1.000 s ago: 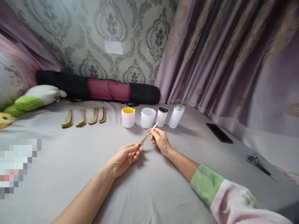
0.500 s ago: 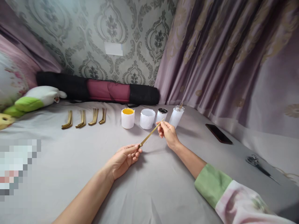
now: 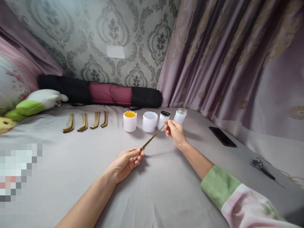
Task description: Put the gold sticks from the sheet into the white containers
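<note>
Between my two hands stretches a thin golden-brown strip, held slanting up to the right. My left hand is closed on its lower end, thumb on top. The upper end is pinched in the fingertips of my right hand, in front of the white containers. Closest to that hand are a small white-wrapped container with a dark inside and a white-wrapped jar with thin sticks in it. Bundles of similar bent golden-brown strips lie in a row at the left.
A white tub with yellow contents and another white tub stand mid-bed. A phone and scissors lie right on the grey sheet. Behind are a long black-and-maroon bag and a plush toy.
My right hand has shifted slightly right along the strip's upper end. The strip has turned and shows a darker side. My left hand stays nearly in place.
</note>
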A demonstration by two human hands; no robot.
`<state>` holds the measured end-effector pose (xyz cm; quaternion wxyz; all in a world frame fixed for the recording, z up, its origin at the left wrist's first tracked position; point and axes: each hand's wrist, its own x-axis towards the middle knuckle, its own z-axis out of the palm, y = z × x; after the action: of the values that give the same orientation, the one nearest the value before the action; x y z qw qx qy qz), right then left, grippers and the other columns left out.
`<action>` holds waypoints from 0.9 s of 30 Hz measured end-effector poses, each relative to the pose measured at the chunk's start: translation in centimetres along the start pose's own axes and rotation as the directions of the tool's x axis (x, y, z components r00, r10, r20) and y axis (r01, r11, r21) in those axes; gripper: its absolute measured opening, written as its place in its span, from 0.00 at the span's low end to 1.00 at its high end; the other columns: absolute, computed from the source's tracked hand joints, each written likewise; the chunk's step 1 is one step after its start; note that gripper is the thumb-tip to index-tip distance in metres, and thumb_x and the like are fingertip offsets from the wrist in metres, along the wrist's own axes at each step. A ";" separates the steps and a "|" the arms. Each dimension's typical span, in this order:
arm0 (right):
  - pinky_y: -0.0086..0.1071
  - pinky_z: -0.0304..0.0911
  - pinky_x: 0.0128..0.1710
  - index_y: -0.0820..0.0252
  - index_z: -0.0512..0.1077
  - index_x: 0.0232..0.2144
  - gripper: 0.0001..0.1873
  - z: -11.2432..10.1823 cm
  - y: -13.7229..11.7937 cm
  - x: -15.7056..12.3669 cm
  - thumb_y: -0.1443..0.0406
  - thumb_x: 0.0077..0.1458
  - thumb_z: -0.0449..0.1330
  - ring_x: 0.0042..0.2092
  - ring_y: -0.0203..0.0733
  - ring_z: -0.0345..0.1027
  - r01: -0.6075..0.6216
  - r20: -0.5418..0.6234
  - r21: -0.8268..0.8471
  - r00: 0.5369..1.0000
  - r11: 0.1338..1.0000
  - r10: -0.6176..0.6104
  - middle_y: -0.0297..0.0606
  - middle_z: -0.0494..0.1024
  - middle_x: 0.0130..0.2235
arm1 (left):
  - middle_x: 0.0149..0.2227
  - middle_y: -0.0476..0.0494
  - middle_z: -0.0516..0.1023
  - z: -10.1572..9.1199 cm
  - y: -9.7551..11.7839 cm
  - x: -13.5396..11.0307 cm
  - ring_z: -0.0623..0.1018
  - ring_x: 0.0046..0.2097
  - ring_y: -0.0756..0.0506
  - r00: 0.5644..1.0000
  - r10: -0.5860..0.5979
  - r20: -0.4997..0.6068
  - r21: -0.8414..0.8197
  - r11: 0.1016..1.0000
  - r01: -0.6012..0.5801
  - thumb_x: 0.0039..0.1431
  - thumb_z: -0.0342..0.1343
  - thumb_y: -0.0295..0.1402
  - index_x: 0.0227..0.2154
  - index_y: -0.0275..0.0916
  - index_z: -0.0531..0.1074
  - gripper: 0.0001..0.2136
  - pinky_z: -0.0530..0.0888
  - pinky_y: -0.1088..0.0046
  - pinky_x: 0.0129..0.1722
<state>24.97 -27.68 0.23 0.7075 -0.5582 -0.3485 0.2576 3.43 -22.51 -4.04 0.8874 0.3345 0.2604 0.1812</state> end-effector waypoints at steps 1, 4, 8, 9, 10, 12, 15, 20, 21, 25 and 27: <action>0.23 0.50 0.14 0.62 0.69 0.28 0.15 -0.1 -0.1 0.0 0.55 0.46 0.57 0.18 0.26 0.53 -0.003 -0.004 0.001 1.000 1.000 0.003 0.30 0.64 0.20 | 0.31 0.42 0.70 0.0 0.0 0.0 0.68 0.27 0.56 1.000 0.000 0.001 -0.001 1.000 0.000 0.50 0.56 0.25 0.36 0.30 0.67 0.09 0.70 0.82 0.27; 0.23 0.50 0.14 0.62 0.68 0.27 0.14 -0.4 -0.2 -0.1 0.55 0.45 0.58 0.18 0.26 0.53 -0.019 -0.005 0.009 1.000 1.000 0.019 0.29 0.64 0.20 | 0.31 0.42 0.70 -0.1 -0.1 0.0 0.68 0.27 0.56 1.000 0.002 0.005 -0.005 1.000 -0.002 0.50 0.56 0.25 0.35 0.30 0.68 0.09 0.70 0.82 0.27; 0.23 0.50 0.15 0.62 0.69 0.27 0.14 -0.7 -0.1 -0.2 0.56 0.44 0.59 0.19 0.26 0.53 -0.056 0.009 0.032 0.998 0.998 0.056 0.30 0.65 0.21 | 0.32 0.42 0.70 -0.2 -0.2 0.0 0.68 0.27 0.56 1.000 0.006 -0.009 -0.012 1.000 -0.006 0.49 0.56 0.24 0.35 0.30 0.68 0.08 0.70 0.82 0.27; 0.23 0.50 0.15 0.62 0.69 0.28 0.14 -0.8 0.0 -0.3 0.56 0.44 0.59 0.19 0.26 0.54 -0.067 0.016 0.040 0.998 0.997 0.066 0.30 0.65 0.21 | 0.32 0.42 0.70 -0.2 -0.2 0.0 0.69 0.27 0.56 1.000 0.007 -0.014 -0.015 1.000 -0.007 0.49 0.56 0.24 0.35 0.30 0.68 0.08 0.70 0.82 0.27; 0.23 0.50 0.15 0.63 0.69 0.28 0.14 -0.9 0.0 -0.3 0.56 0.44 0.59 0.19 0.26 0.54 -0.078 0.025 0.048 0.997 0.996 0.076 0.30 0.65 0.21 | 0.32 0.42 0.70 -0.2 -0.2 0.0 0.69 0.27 0.56 1.000 0.007 -0.018 -0.018 1.000 -0.007 0.49 0.56 0.24 0.34 0.30 0.68 0.08 0.70 0.82 0.27; 0.22 0.49 0.15 0.63 0.69 0.28 0.14 -1.0 0.2 -0.4 0.56 0.44 0.59 0.19 0.26 0.54 -0.097 0.043 0.057 0.995 0.994 0.095 0.30 0.65 0.22 | 0.31 0.42 0.70 -0.2 -0.2 0.1 0.69 0.27 0.56 1.000 0.007 -0.024 -0.021 1.000 -0.007 0.49 0.56 0.24 0.34 0.30 0.68 0.08 0.71 0.82 0.27; 0.22 0.49 0.15 0.63 0.69 0.28 0.14 -1.2 0.3 -0.5 0.56 0.44 0.59 0.19 0.26 0.54 -0.113 0.059 0.063 0.992 0.992 0.109 0.31 0.66 0.22 | 0.31 0.42 0.70 -0.1 -0.2 0.0 0.69 0.26 0.56 1.000 0.006 -0.026 -0.024 1.000 -0.006 0.50 0.56 0.24 0.34 0.30 0.68 0.08 0.71 0.82 0.27; 0.22 0.49 0.14 0.63 0.68 0.26 0.14 -1.2 0.0 -0.7 0.56 0.43 0.59 0.19 0.26 0.54 -0.113 0.036 0.066 0.993 0.991 0.111 0.30 0.65 0.21 | 0.31 0.42 0.71 -0.1 -0.1 0.0 0.70 0.26 0.55 0.999 0.001 -0.039 -0.031 1.000 -0.002 0.50 0.56 0.26 0.36 0.30 0.68 0.09 0.72 0.81 0.27; 0.22 0.49 0.14 0.63 0.68 0.26 0.14 -1.2 -0.2 -0.6 0.56 0.43 0.60 0.19 0.26 0.54 -0.109 0.028 0.065 0.994 0.992 0.108 0.30 0.65 0.21 | 0.31 0.42 0.71 -0.1 0.0 0.0 0.70 0.27 0.55 0.999 -0.001 -0.046 -0.037 0.999 -0.001 0.50 0.56 0.26 0.36 0.30 0.68 0.09 0.72 0.81 0.27; 0.22 0.49 0.14 0.63 0.68 0.26 0.13 -1.9 -1.0 -0.4 0.58 0.43 0.60 0.19 0.26 0.54 -0.082 -0.020 0.065 0.996 0.995 0.083 0.31 0.65 0.20 | 0.31 0.42 0.71 -0.2 0.0 -0.1 0.71 0.27 0.55 0.998 -0.003 -0.055 -0.051 0.999 0.001 0.51 0.56 0.27 0.36 0.30 0.68 0.09 0.72 0.81 0.27; 0.22 0.49 0.14 0.63 0.68 0.26 0.12 -2.6 -1.7 -0.1 0.58 0.43 0.60 0.19 0.26 0.54 -0.061 -0.047 0.057 0.997 0.997 0.063 0.31 0.65 0.20 | 0.30 0.42 0.71 -0.1 0.1 -0.1 0.71 0.27 0.55 0.999 -0.002 -0.050 -0.051 0.999 0.000 0.51 0.55 0.27 0.37 0.30 0.69 0.10 0.72 0.81 0.27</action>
<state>26.88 -29.80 1.52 0.7228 -0.5550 -0.3062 0.2752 3.24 -22.45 -4.02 0.8890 0.3067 0.2782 0.1958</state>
